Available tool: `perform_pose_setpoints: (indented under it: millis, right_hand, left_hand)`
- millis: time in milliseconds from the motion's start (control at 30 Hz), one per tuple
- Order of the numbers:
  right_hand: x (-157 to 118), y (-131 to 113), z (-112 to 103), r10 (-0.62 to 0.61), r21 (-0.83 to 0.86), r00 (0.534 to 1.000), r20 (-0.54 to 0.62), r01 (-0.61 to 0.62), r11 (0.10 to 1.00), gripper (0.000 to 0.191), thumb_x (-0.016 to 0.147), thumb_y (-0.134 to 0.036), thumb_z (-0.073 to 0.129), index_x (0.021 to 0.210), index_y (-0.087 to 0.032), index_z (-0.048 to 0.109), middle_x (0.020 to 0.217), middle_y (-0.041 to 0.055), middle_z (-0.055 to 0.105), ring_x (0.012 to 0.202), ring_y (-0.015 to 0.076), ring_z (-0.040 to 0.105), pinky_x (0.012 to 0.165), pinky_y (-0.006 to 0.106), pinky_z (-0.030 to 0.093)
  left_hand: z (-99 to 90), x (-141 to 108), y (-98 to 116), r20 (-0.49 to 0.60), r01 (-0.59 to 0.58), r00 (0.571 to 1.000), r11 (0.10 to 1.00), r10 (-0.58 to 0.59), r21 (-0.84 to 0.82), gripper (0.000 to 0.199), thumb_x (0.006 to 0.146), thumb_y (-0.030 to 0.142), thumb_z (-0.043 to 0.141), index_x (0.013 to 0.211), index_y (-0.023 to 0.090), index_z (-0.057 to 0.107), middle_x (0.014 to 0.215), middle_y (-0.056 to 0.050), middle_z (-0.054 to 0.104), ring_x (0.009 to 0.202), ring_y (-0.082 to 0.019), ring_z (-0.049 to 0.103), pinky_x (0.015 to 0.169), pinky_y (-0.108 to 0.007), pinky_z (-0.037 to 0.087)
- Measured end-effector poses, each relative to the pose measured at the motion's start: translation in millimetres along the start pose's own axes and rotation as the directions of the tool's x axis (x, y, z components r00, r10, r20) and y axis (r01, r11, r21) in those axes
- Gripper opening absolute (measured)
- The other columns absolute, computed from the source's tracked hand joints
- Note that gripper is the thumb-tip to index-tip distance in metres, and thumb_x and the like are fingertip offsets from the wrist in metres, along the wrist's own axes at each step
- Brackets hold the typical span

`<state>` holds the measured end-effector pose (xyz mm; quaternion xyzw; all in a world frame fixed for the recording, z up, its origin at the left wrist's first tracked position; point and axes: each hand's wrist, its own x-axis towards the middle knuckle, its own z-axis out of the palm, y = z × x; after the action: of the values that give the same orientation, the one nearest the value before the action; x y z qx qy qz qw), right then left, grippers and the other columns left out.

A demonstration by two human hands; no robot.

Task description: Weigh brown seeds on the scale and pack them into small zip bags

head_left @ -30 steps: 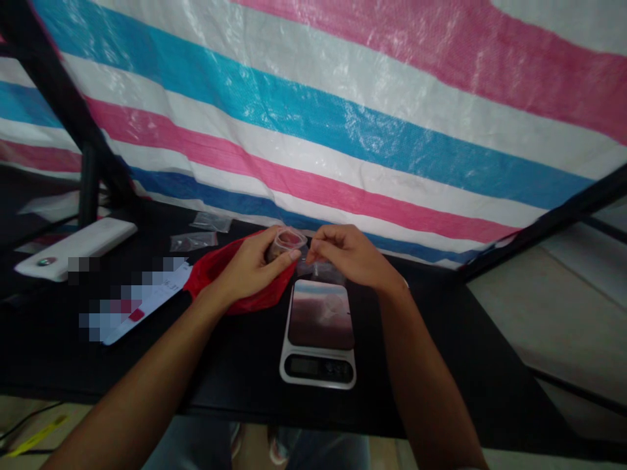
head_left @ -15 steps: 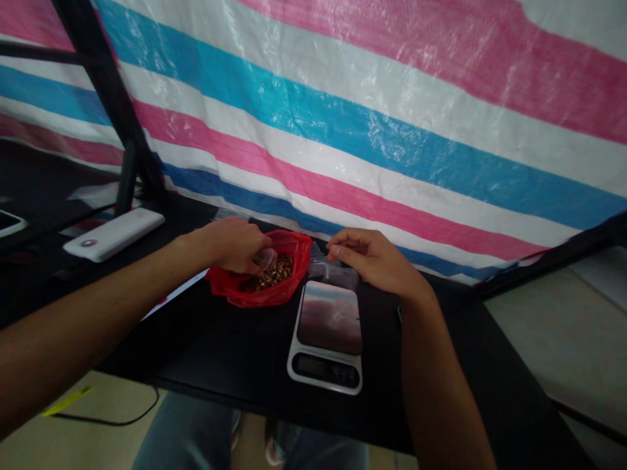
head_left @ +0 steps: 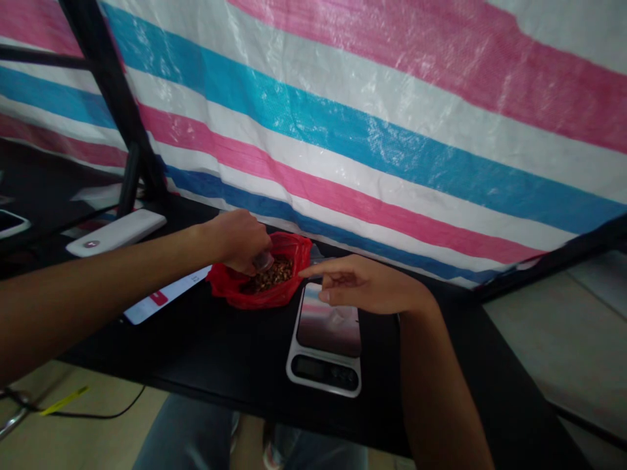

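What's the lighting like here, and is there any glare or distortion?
In the head view, the light is soft and even; glare glints off the woven plastic tarp; the glossy scale platform shows a pinkish reflection; wide-angle distortion slants the black table.

Red plastic bag, pink-blue-white striped tarpaulin

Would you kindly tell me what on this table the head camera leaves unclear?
Head view:
Small clear cup: partly hidden by the left hand, contents unseen.
Brown pieces in the red plastic bag: too small to identify.
Kitchen scale's display: digits too dark to read.
White sheet: left forearm covers part; print too small.
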<state>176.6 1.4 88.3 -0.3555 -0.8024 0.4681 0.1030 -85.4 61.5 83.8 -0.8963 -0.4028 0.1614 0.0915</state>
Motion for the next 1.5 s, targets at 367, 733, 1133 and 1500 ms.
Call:
perform_pose_setpoints:
  millis: [367, 733, 1133, 1500]
  right_hand:
    - [2.9, 16.1, -9.0, 0.102, -0.270, 0.970, -0.219, -0.161, 0.949, 0.041, 0.098, -0.037, 0.062, 0.132, -0.015, 0.070, 0.084, 0.0025, 0.069, 0.072, 0.0142, 0.059, 0.068, 0.027, 0.044]
    - [-3.3, 23.5, -16.8, 0.199, -0.173, 0.940, -0.278, -0.253, 0.952, 0.043, 0.095, -0.040, 0.064, 0.131, -0.017, 0.070, 0.078, 0.0014, 0.071, 0.068, 0.0162, 0.063, 0.061, 0.027, 0.043]
    - [-18.4, 65.6, -44.4, 0.408, -0.180, 0.787, -0.463, -0.535, 0.826, 0.046, 0.096, -0.041, 0.063, 0.131, -0.012, 0.068, 0.097, 0.0107, 0.079, 0.082, 0.0232, 0.072, 0.070, 0.031, 0.052]
    - [-25.3, 121.7, -60.9, 0.507, -0.299, 0.664, -0.550, -0.723, 0.623, 0.064, 0.076, -0.008, 0.072, 0.139, -0.012, 0.067, 0.146, 0.0181, 0.066, 0.134, 0.0330, 0.063, 0.112, 0.037, 0.047]
  left_hand:
    - [0.7, -0.2, -4.2, 0.037, -0.023, 0.999, 0.999, 0.021, 0.034, 0.044, 0.073, 0.045, 0.083, 0.109, 0.020, 0.082, 0.099, -0.016, 0.081, 0.093, -0.035, 0.075, 0.079, -0.038, 0.050]
    - [-7.8, -3.3, -1.4, 0.006, 0.026, 1.000, 0.998, -0.025, -0.049, 0.022, 0.072, 0.039, 0.082, 0.085, 0.022, 0.081, 0.084, -0.010, 0.078, 0.088, -0.031, 0.072, 0.079, -0.036, 0.046]
    - [-1.1, -5.6, -3.3, 0.015, 0.049, 0.999, 0.995, -0.048, -0.086, 0.010, 0.077, 0.024, 0.074, 0.083, 0.021, 0.081, 0.090, -0.011, 0.080, 0.089, -0.030, 0.072, 0.082, -0.036, 0.046]
    - [-2.5, -6.9, -8.5, -0.081, 0.034, 0.996, 0.990, -0.046, -0.138, 0.039, 0.085, 0.052, 0.069, 0.108, 0.023, 0.081, 0.105, -0.013, 0.078, 0.090, -0.030, 0.070, 0.082, -0.037, 0.046]
